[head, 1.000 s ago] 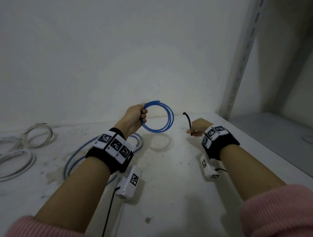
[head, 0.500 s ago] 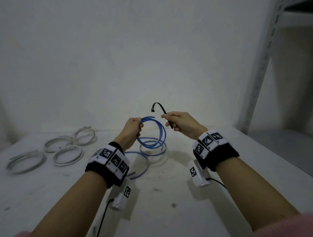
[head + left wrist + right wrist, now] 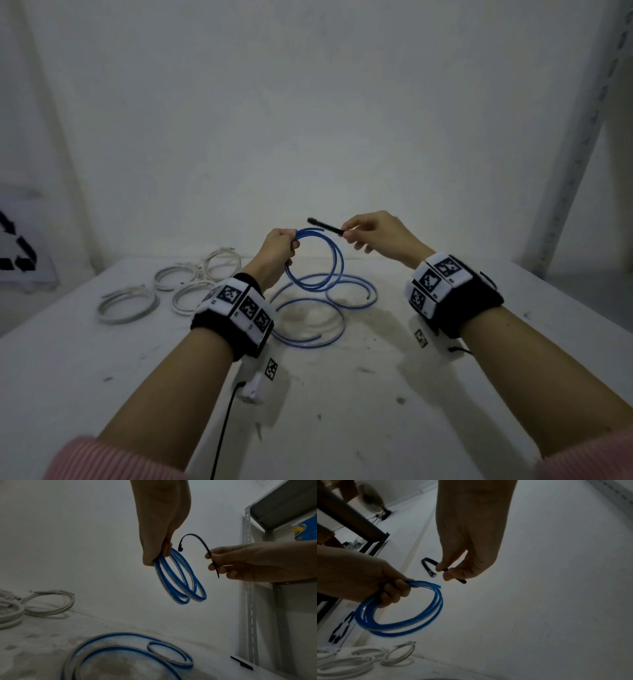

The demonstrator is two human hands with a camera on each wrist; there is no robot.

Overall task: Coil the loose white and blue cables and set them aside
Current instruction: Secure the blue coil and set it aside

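Note:
My left hand (image 3: 279, 251) grips a small coil of blue cable (image 3: 337, 263) and holds it upright above the table; the same blue coil (image 3: 180, 582) (image 3: 412, 623) hangs from my curled fingers. My right hand (image 3: 370, 233) pinches a black cable tie (image 3: 323, 225) just right of the coil's top, its head close to the coil but apart from it. The black cable tie (image 3: 197, 540) (image 3: 428, 566) arches between thumb and forefinger. More blue cable (image 3: 318, 315) lies in loose loops on the table under the hands.
Several white cable coils (image 3: 191, 287) lie at the back left of the white table (image 3: 376, 394). A slotted metal shelf upright (image 3: 582, 137) rises at the right. A small black piece (image 3: 241, 662) lies near the table's right edge. A sign with black arrows (image 3: 17, 246) leans at far left.
Both hands have come together in front of me. The right hand has brought the cable tie leftward up to the top of the blue coil. The view has shifted left.

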